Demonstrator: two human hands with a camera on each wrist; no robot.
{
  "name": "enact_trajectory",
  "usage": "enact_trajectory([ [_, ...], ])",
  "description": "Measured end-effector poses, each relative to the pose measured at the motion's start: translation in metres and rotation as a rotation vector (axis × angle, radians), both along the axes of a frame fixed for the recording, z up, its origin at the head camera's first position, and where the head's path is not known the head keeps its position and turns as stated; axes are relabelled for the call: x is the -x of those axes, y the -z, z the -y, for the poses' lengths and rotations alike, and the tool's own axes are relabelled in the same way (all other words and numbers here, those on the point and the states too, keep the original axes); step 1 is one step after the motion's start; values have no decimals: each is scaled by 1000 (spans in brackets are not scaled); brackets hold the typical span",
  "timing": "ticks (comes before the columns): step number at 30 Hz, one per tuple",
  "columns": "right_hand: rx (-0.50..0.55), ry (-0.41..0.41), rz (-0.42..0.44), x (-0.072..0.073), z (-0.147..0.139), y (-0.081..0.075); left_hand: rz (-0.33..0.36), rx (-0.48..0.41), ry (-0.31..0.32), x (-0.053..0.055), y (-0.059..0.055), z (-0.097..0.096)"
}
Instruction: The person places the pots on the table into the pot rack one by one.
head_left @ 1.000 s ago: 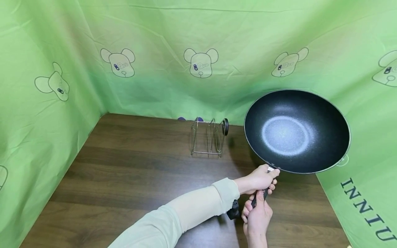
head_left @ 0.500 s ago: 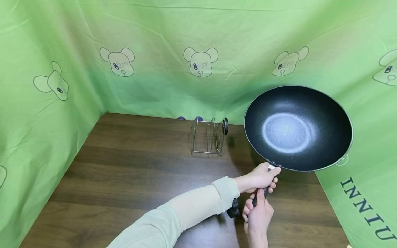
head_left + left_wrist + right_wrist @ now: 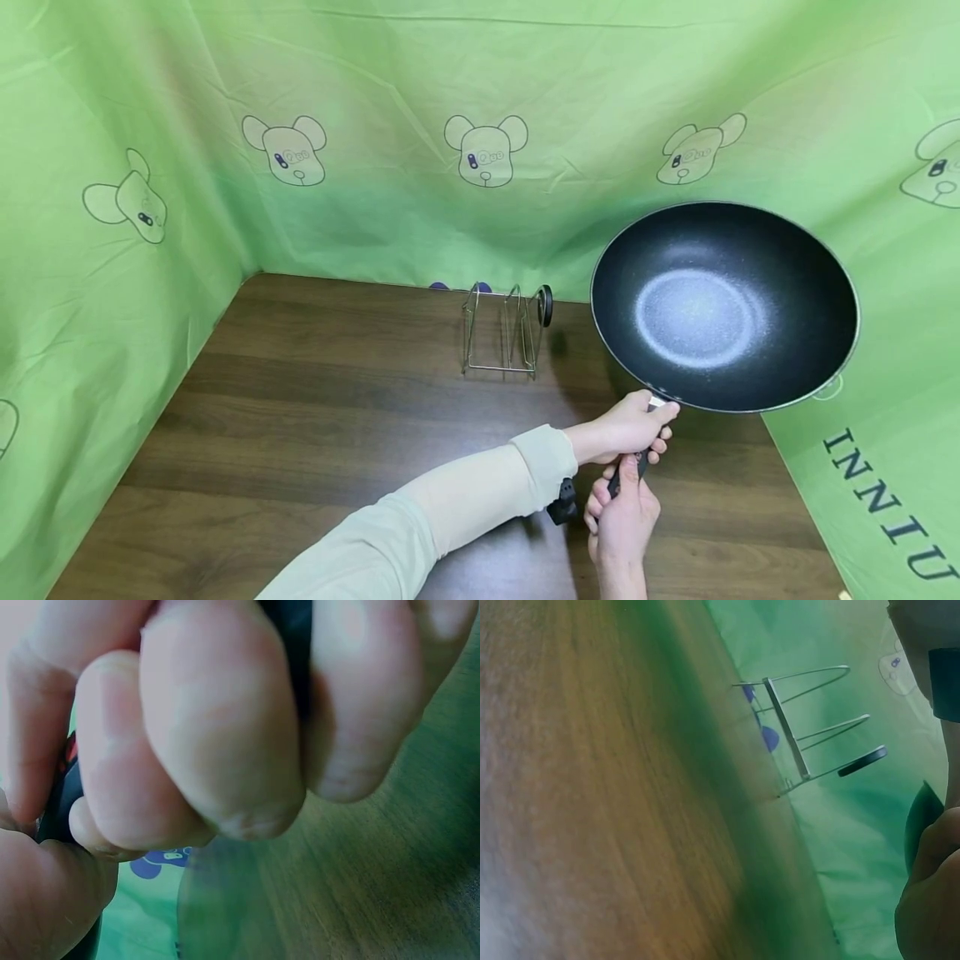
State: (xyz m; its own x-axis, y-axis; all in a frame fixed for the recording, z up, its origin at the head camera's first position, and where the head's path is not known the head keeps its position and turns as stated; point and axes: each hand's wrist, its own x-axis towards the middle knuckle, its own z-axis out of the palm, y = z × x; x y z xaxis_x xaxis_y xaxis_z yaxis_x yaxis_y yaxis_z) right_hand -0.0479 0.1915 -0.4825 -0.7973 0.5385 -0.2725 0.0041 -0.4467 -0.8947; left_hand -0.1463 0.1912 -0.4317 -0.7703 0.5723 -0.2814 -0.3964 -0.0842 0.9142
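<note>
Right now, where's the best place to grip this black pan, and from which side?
I'd take the handle, from the near side: it's slim and points toward you, while the black pan is broad. The left hand grips the handle's upper part, the right hand the lower.

I see the head camera looking forward and down, wide over the table (image 3: 322, 408). The left wrist's sits very close behind curled fingers (image 3: 225, 712); the right wrist's, tilted, looks across the table toward the wire rack (image 3: 786, 727), which the head view shares from above.
</note>
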Motion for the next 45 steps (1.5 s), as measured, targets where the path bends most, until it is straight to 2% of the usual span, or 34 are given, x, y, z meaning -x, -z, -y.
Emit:
enact_trajectory([
  [7, -15, -12, 3, -2, 0, 0, 22, -33, 3, 0, 0, 1],
  [14, -20, -15, -17, -1, 1, -2, -1, -33, 8, 1, 0, 2],
  [30, -47, -24, 19, -4, 3, -2, 9, -49, 18, 0, -2, 7],
  [45, -72, -6, -52, -4, 5, -1, 13, -92, 32, 0, -3, 9],
])
